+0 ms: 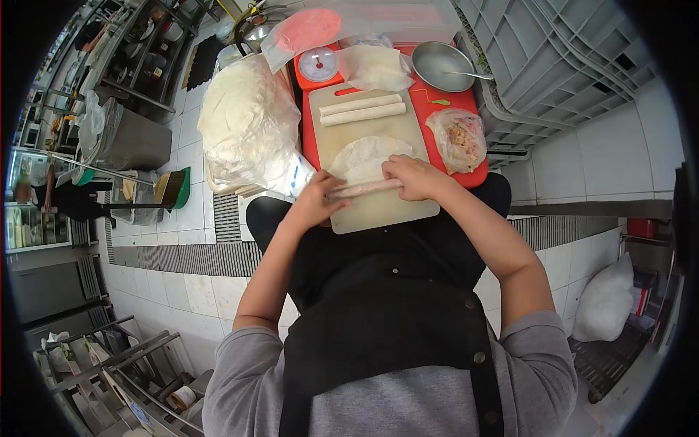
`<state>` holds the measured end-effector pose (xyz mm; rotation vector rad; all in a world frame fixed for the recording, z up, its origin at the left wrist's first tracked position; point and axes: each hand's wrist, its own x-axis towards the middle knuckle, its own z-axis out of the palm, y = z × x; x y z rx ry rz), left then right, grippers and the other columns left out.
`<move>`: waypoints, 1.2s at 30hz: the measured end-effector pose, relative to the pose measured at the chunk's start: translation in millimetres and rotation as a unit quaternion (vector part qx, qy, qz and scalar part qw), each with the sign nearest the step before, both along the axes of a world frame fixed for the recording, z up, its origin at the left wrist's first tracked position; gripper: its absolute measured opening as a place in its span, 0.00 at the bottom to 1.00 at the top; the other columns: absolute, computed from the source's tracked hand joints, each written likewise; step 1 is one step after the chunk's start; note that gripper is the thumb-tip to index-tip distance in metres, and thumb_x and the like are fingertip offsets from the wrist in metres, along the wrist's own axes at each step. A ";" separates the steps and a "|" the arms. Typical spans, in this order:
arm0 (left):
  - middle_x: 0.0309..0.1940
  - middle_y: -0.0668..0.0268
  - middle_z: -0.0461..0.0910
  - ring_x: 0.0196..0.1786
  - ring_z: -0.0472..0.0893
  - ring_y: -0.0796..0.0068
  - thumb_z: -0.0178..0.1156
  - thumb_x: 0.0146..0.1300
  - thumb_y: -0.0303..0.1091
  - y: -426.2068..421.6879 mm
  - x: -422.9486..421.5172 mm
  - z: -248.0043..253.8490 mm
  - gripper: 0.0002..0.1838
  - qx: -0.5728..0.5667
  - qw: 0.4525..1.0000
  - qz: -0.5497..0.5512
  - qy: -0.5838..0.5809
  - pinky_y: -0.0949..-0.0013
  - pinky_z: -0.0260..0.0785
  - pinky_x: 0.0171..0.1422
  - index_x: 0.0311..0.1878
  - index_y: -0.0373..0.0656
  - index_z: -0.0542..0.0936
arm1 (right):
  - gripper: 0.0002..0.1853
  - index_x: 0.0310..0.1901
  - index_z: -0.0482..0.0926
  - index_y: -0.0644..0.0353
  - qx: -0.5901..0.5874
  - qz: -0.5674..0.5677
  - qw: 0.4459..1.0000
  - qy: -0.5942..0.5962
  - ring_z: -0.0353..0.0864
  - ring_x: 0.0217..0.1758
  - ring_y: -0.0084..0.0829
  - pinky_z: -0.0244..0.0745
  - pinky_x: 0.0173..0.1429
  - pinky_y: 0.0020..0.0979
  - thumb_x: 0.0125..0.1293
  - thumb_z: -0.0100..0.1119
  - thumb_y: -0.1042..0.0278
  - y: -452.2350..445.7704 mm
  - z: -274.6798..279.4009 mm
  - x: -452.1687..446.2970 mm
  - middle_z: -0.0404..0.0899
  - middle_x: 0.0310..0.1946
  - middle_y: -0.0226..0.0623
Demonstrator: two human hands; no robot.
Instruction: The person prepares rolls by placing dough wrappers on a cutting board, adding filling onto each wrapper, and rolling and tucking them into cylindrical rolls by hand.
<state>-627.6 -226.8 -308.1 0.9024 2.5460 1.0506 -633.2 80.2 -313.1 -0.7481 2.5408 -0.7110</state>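
Observation:
My left hand point(319, 199) grips the left end of a partly wrapped spring roll point(368, 189), and my right hand point(413, 178) holds its right end, fingers curled on top. Beyond the roll, the loose part of its thin pale wrapper point(371, 154) spreads in a half round on the white cutting board point(411, 210). Two finished rolls point(362, 109) lie side by side farther up the board. To the right, a clear plastic bag point(460, 140) holds a pinkish, chopped filling. The filling inside the roll is hidden.
A big plastic-covered white mass point(247, 120) stands left of the board. Behind are a red kitchen scale point(318, 65), stacked wrappers point(375, 67) and a metal bowl point(440, 67) with a spoon. Grey crates point(553, 58) rise at right. Another person point(69, 193) stands far left.

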 end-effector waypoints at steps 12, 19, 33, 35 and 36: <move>0.48 0.48 0.78 0.50 0.82 0.47 0.59 0.69 0.21 48.4 -14.2 -13.4 0.16 0.063 0.995 0.051 -0.052 0.55 0.77 0.55 0.59 0.33 0.80 | 0.15 0.49 0.81 0.62 -0.034 -0.188 0.962 0.197 0.79 0.57 0.54 0.76 0.63 0.46 0.61 0.66 0.67 57.9 9.6 -113.4 0.80 0.50 0.50; 0.61 0.43 0.74 0.64 0.76 0.41 0.61 0.71 0.26 27.7 -4.5 -7.7 0.24 0.036 0.975 0.214 0.040 0.53 0.70 0.70 0.69 0.33 0.73 | 0.28 0.68 0.75 0.61 0.129 -0.335 0.891 0.277 0.69 0.77 0.50 0.60 0.80 0.59 0.76 0.48 0.50 110.8 -19.7 -210.7 0.70 0.74 0.52; 0.59 0.48 0.76 0.60 0.79 0.45 0.62 0.69 0.23 29.0 -0.8 -14.2 0.22 0.100 0.977 0.185 0.021 0.56 0.72 0.67 0.66 0.36 0.77 | 0.33 0.44 0.88 0.62 -0.255 -0.464 0.846 -0.061 0.89 0.41 0.42 0.79 0.54 0.46 0.78 0.34 0.44 146.5 13.5 -230.0 0.90 0.37 0.41; 0.53 0.50 0.77 0.54 0.80 0.49 0.62 0.66 0.19 29.2 -3.8 -21.3 0.20 0.102 0.971 0.212 0.050 0.57 0.74 0.61 0.61 0.36 0.81 | 0.33 0.46 0.88 0.62 -0.282 -0.466 0.832 -0.103 0.87 0.44 0.33 0.78 0.57 0.37 0.79 0.34 0.45 132.4 43.6 -203.3 0.89 0.38 0.34; 0.53 0.50 0.77 0.54 0.80 0.49 0.62 0.66 0.19 28.4 -5.5 -23.6 0.20 0.102 0.970 0.217 0.049 0.57 0.74 0.61 0.61 0.36 0.81 | 0.32 0.47 0.87 0.62 -0.365 -0.409 0.827 -0.126 0.87 0.47 0.33 0.77 0.60 0.36 0.80 0.34 0.46 121.1 50.3 -188.8 0.89 0.41 0.36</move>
